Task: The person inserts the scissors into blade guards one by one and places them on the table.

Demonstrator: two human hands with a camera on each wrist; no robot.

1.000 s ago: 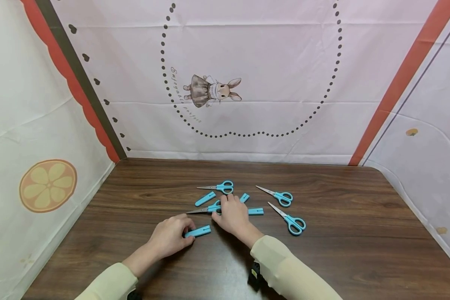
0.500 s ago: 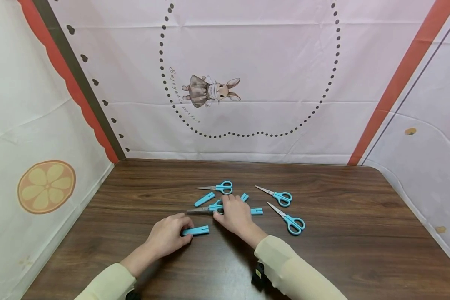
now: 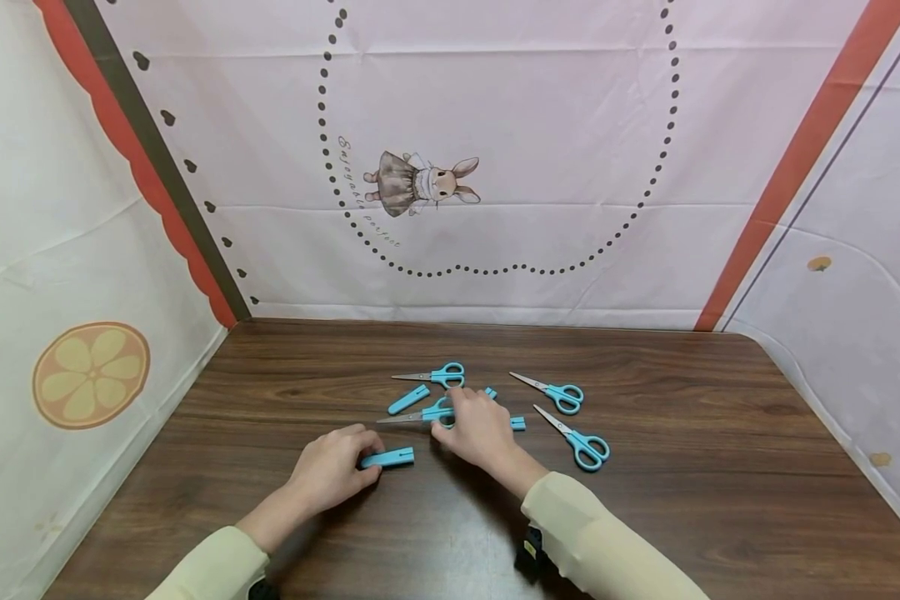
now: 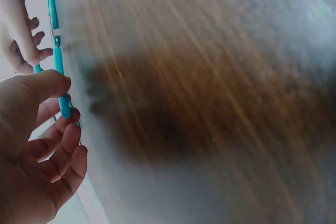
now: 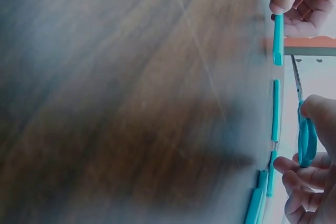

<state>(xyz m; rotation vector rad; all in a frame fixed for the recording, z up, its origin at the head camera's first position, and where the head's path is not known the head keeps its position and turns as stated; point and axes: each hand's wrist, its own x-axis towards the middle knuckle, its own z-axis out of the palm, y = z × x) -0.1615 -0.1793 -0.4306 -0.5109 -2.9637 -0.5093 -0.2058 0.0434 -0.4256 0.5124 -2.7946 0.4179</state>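
Note:
My left hand (image 3: 330, 468) pinches a light-blue scissors cap (image 3: 393, 457) near its far-left end, and its slotted end points right. In the left wrist view, the thumb and fingertips hold that cap (image 4: 58, 61) just off the table. My right hand (image 3: 482, 429) grips a pair of scissors (image 3: 433, 413) by the blue handle, with the closed blades pointing left. The right wrist view shows these scissors (image 5: 306, 137) lifted above the table, the thumb on one side of the handle and fingers on the other. Blades and cap are apart.
Another loose cap (image 3: 408, 399) lies behind the held scissors. Two more caps, one at the back (image 3: 491, 392) and one nearer (image 3: 518, 423), are partly hidden by my right hand. Scissors lie behind (image 3: 447, 376) and at right (image 3: 566, 397), (image 3: 589, 451) on the wooden table (image 3: 690, 517).
My right hand has moved slightly right with the scissors and covers more of the two caps beside it. My left hand, still holding its cap, has shifted slightly left and away from me.

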